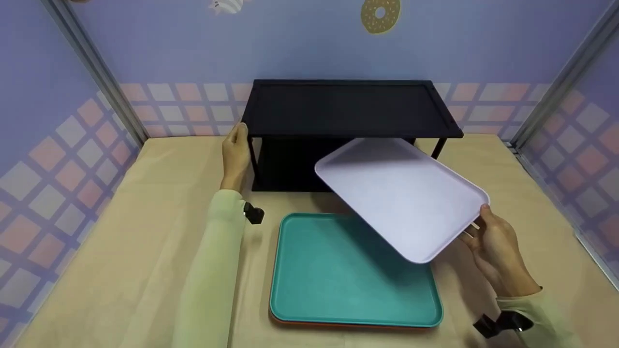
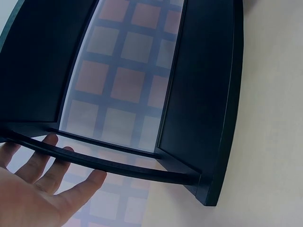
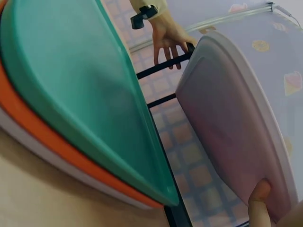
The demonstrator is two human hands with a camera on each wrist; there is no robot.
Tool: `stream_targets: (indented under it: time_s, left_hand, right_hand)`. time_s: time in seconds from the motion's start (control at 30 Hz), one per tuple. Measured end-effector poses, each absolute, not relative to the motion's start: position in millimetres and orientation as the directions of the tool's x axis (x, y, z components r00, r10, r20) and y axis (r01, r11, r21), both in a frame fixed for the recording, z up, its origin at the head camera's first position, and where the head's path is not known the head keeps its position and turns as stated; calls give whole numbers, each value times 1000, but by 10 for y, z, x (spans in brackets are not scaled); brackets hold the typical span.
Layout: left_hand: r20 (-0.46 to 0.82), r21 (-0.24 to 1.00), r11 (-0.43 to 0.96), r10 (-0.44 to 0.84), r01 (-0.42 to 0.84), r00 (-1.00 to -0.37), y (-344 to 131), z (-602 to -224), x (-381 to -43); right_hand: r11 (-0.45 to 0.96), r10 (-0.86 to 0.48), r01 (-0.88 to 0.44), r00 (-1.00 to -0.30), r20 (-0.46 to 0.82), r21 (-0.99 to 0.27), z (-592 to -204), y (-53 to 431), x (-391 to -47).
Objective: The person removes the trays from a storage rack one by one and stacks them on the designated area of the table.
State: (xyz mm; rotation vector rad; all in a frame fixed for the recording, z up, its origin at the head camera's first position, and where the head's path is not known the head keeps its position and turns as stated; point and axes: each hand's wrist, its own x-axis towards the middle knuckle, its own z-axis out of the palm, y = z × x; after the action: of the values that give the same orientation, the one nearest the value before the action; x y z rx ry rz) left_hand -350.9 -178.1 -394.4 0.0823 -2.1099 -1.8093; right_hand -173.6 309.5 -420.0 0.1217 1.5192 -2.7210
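Observation:
A black two-tier shelf (image 1: 350, 108) stands at the back. My left hand (image 1: 235, 154) holds its left end, the thumb at the front corner of the top board; in the left wrist view the fingertips (image 2: 99, 176) touch the side bar. My right hand (image 1: 498, 249) grips a pale lilac tray (image 1: 406, 193) by its near right corner, with the thumb at the rim and other fingers beneath. Tilted and turned askew, the tray reaches with its far part under the top board. In front lies a teal tray (image 1: 353, 275), partly overhung by the lilac one.
Beneath the teal tray are an orange tray (image 3: 75, 156) and a pale tray (image 3: 71, 175), stacked. A cream cloth (image 1: 121, 270) covers the table. Patterned walls (image 1: 319, 43) with metal corner posts (image 1: 99, 72) enclose the back and sides.

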Motion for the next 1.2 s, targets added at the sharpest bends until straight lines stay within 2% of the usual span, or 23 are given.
stream_targets:
  time_s: [0.7, 1.2]
  left_hand:
    - [270, 949, 239, -283, 205, -920, -1790, -3969, -3518]
    - [240, 963, 189, -281, 192, -929, -1786, -3955, -3505]
  right_hand:
    - [-483, 35, 118, -987, -154, -867, -4305, 3273, -1683]
    - [-435, 11, 142, -986, -164, -889, -4314, 3260, -1660]
